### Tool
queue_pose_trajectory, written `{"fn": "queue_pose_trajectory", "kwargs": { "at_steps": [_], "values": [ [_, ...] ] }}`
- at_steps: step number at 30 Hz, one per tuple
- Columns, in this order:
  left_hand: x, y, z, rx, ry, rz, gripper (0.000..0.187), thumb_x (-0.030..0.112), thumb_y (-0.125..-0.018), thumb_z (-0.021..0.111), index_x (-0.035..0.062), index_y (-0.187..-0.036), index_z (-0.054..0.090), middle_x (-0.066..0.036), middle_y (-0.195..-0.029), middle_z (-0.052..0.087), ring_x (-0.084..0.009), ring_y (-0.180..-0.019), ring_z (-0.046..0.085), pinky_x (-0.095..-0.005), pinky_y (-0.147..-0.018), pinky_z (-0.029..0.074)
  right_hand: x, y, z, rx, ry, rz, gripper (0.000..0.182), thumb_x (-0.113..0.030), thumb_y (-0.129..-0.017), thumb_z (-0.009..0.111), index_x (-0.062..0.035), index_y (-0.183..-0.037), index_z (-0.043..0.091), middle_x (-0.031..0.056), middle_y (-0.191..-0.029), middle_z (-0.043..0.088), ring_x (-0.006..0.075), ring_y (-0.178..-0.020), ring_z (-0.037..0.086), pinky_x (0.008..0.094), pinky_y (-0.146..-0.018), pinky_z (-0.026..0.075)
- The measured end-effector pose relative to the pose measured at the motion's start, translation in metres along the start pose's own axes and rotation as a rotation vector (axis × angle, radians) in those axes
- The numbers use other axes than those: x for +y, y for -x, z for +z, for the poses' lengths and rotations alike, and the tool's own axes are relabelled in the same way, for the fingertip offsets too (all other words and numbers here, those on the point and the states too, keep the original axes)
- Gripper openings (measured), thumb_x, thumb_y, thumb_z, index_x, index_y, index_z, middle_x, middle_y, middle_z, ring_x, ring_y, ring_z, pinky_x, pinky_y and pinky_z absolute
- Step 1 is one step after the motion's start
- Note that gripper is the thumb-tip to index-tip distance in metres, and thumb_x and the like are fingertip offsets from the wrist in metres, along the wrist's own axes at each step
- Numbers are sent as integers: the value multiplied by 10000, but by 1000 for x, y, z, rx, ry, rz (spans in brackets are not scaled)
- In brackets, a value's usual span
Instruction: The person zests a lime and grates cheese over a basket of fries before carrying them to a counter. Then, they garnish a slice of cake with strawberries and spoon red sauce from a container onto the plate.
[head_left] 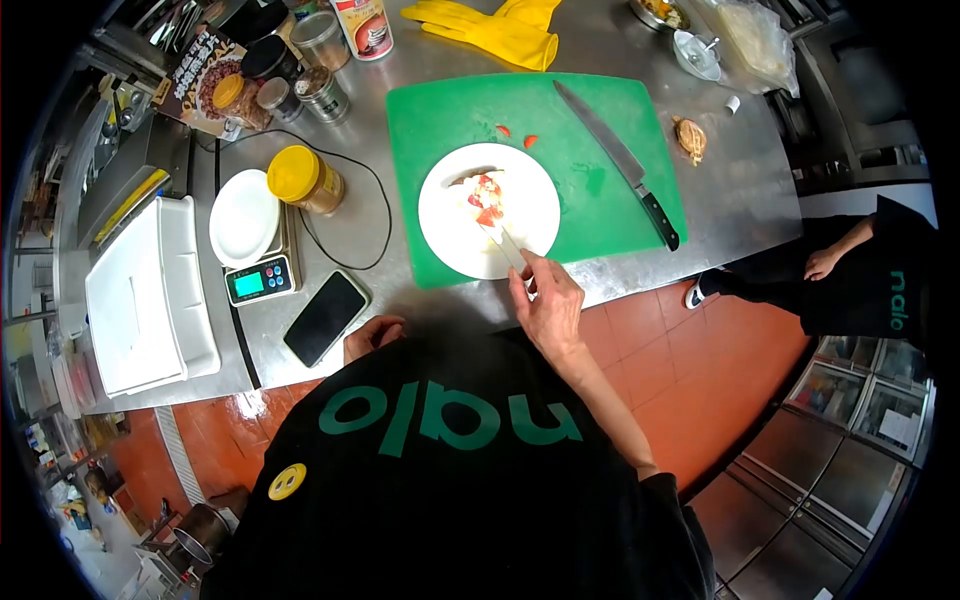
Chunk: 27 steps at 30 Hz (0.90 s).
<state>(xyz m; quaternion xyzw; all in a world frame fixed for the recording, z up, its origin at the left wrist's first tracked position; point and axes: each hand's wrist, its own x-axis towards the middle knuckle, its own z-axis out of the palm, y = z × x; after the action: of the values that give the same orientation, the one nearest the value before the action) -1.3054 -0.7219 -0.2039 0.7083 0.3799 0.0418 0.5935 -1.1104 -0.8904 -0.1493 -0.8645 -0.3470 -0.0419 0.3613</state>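
Observation:
My right hand (552,300) is closed around the handle of a slim, light-coloured utensil (510,248). Its tip reaches the food on a round white plate (540,190), a small heap of white and red pieces (487,200). I cannot tell whether the utensil is a spoon or a spreader. Beneath the plate lies a green cutting board (590,225), with a black-handled chef's knife (612,145) on its right and two small red pieces (530,141) behind the plate. My left hand (374,337) rests at the counter's front edge, fingers curled in and partly hidden, beside a smartphone (327,318).
Left stand a digital scale (262,282) bearing a white plate (245,215), a yellow-lidded jar (305,180) and a white bin (140,300). A cable (388,215) loops nearby. Yellow gloves (485,30) lie behind the board. Another person (860,265) stands at right.

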Motion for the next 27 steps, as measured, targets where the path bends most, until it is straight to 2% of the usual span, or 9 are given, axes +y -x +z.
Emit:
{"fn": "queue_pose_trajectory", "kwargs": {
  "at_steps": [25, 27],
  "values": [
    [9, -11, -6, -38, -24, -15, 176, 125, -844, 588, -16, -939, 635, -68, -752, 649, -120, -703, 615, -242, -639, 471, -19, 1, 0, 45, 21, 16, 234, -35, -764, 648, -9, -990, 594, 92, -657, 576, 184, -513, 549, 292, -480, 454],
    [11, -11, -6, -30, -32, 2, 177, 124, -842, 588, -16, -940, 636, -68, -752, 649, -122, -704, 616, -243, -640, 471, -21, 3, -5, 114, -50, 33, 233, -41, -775, 650, 9, -996, 598, 70, -668, 582, 139, -513, 532, 261, -482, 442]
  ]
}}
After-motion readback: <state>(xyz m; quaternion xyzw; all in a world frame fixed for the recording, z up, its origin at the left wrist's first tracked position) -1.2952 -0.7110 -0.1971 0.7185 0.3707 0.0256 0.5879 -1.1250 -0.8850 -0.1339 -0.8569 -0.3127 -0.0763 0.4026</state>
